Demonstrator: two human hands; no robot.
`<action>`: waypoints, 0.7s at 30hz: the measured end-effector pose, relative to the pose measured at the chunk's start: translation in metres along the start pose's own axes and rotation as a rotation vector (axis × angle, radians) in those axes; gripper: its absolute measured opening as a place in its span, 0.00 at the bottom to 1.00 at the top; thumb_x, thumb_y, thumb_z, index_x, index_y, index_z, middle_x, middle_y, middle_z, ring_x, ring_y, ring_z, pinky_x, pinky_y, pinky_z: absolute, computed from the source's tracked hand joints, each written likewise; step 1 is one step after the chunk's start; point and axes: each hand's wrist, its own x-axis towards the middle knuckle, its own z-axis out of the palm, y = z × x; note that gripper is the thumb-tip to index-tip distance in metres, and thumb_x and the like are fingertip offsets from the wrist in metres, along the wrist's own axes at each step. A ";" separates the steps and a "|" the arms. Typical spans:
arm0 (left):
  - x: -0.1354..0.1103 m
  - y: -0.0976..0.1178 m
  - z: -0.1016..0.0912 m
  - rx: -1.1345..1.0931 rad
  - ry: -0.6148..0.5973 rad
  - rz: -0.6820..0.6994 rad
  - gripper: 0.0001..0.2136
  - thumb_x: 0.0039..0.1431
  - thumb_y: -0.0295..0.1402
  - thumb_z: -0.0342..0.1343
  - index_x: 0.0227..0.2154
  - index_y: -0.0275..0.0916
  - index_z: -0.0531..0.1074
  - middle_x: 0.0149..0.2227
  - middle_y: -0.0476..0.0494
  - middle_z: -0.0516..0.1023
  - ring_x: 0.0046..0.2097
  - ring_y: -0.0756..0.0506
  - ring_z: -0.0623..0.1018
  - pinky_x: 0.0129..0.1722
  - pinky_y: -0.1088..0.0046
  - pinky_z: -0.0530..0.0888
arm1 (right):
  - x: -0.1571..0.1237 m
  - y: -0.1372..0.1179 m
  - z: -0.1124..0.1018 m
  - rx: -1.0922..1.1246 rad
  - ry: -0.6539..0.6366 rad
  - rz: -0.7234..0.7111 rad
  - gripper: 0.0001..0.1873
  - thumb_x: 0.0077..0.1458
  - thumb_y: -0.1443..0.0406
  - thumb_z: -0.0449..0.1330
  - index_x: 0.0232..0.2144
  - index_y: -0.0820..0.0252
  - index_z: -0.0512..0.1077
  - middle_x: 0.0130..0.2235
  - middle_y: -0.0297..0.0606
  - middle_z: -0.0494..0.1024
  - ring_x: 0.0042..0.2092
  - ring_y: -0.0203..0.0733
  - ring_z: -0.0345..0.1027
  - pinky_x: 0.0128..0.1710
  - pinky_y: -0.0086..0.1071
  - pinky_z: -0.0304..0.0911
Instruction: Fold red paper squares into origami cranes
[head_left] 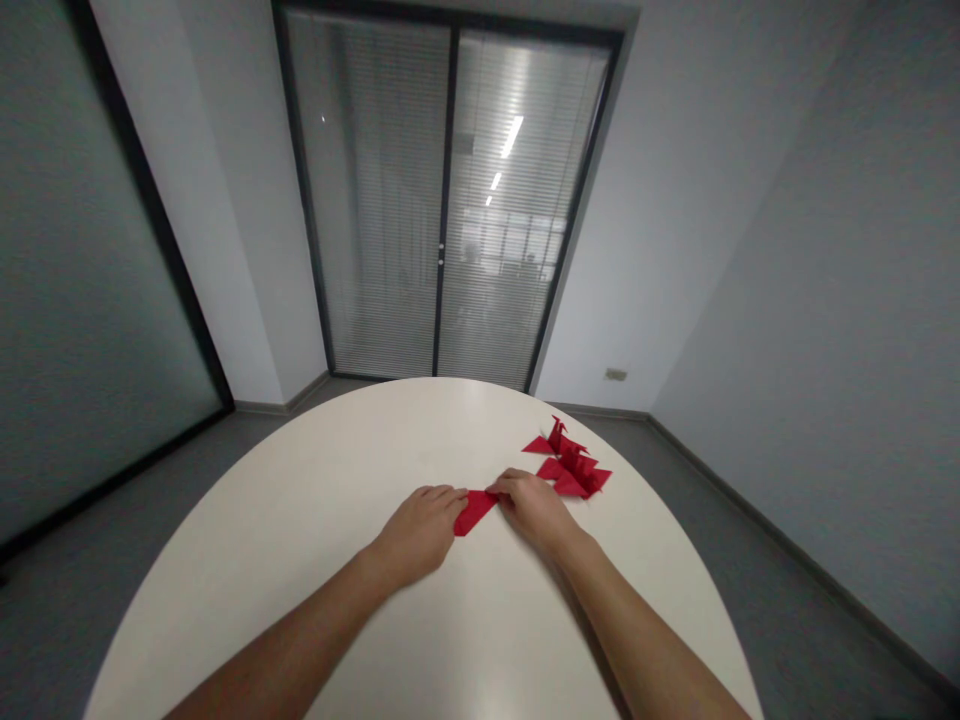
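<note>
White round table (315,560): left hand (417,528) and right hand (534,505) pinch a folded red paper sheet (472,512) between them, its edges hidden beneath fingertips; red origami cranes (571,462) lie nearby.

Both hands — left hand (421,522), right hand (534,503) — pressing red folded paper (474,511), white table (300,520), red origami pile (571,462) beside

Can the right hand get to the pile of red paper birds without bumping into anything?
Probably yes. The right hand rests on the red folded paper, and the pile of folded red pieces lies just beyond it on the white table, with nothing visible between them.
</note>
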 end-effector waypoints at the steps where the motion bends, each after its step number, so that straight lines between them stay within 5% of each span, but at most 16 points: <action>1: 0.000 -0.001 0.000 -0.001 -0.005 0.003 0.24 0.61 0.23 0.45 0.60 0.38 0.67 0.63 0.40 0.70 0.62 0.40 0.69 0.62 0.58 0.65 | 0.000 0.001 0.001 -0.012 -0.004 -0.005 0.21 0.57 0.75 0.53 0.45 0.56 0.80 0.45 0.40 0.80 0.48 0.42 0.73 0.49 0.29 0.63; 14: 0.000 -0.002 -0.008 0.034 -0.077 0.015 0.28 0.59 0.22 0.45 0.63 0.41 0.63 0.65 0.44 0.67 0.61 0.40 0.68 0.58 0.57 0.64 | 0.002 -0.001 -0.005 -0.129 -0.074 -0.091 0.18 0.58 0.73 0.54 0.45 0.55 0.79 0.45 0.38 0.80 0.49 0.42 0.72 0.47 0.29 0.63; 21: 0.000 -0.004 -0.005 0.003 -0.071 0.017 0.29 0.60 0.23 0.45 0.64 0.42 0.62 0.66 0.44 0.67 0.61 0.38 0.67 0.58 0.56 0.63 | -0.003 -0.013 -0.016 -0.199 -0.097 -0.003 0.18 0.58 0.72 0.55 0.43 0.54 0.80 0.45 0.40 0.80 0.49 0.45 0.73 0.41 0.29 0.65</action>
